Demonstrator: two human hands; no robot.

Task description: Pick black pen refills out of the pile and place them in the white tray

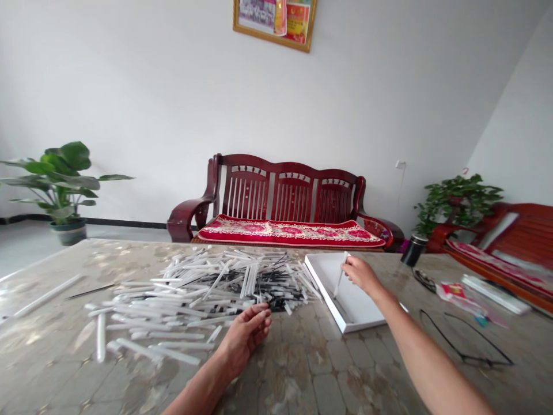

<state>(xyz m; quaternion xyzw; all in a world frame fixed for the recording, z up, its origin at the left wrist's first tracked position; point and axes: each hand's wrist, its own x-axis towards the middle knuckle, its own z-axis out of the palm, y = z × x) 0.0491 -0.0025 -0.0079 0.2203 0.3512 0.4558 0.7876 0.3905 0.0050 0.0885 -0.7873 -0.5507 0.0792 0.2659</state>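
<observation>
Closest is the left hand (246, 334), lying palm up on the table (324, 374) by the near edge of the pile of sticks (194, 288). Its fingers are half curled, and nothing shows in it. The right hand (360, 274) pinches a white stick (339, 283) by its top end, and the low end points into the white tray (352, 320). The stick looks light, thin, stiff and smooth, so a finger pinch near one end should do. Only that stick shows in the tray.

Framed picture (275, 20) half beyond the top edge — nearest white tubes (133, 347) a blur.
</observation>
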